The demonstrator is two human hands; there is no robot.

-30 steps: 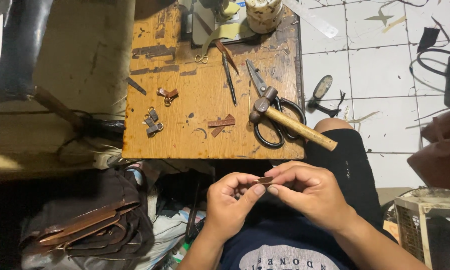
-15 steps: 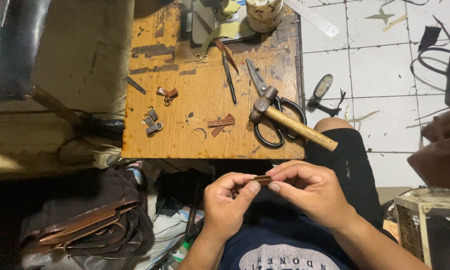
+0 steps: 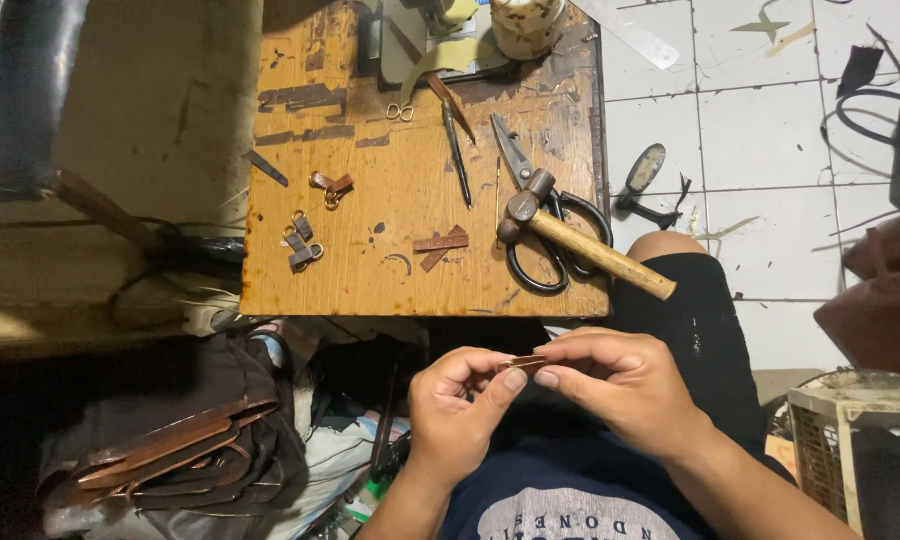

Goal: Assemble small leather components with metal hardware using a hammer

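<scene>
Bright even light on wooden table (image 3: 370,270) and tiled floor (image 3: 770,130); lower left dim, shadowed; sharp focus.

Pkgs only: one tub, one crate; no screens or signs seen.
Round cream tub (image 3: 528,25) stood at the far edge of the wooden table (image 3: 370,270), twd. its right corner, upright, sides smeared w/ brown stains, top cut off by the frame; any label on it couldn't be made out. Pale, grimy open-sided crate (image 3: 842,440) sat on the floor at bottom right, away from the table, partly out of shot, contents too dark to tell.
</scene>
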